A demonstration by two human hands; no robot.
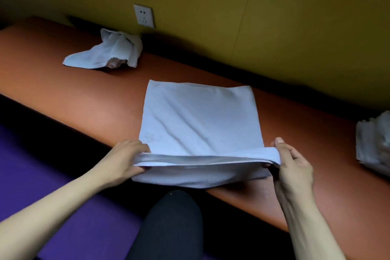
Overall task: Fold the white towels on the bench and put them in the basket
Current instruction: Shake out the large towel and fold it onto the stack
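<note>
Left hand [124, 158] and right hand [293, 160] each pinch a near corner of the towel [200, 120] on the worktop [84, 101]. Carry both corners level to the far edge; align before pressing flat.

An olive-yellow panelled wall [232, 6] stood behind the long orange-brown padded bench [84, 95], with a white wall socket [144, 16] set low. Purple flooring [63, 186] lay below, dimly lit.
</note>
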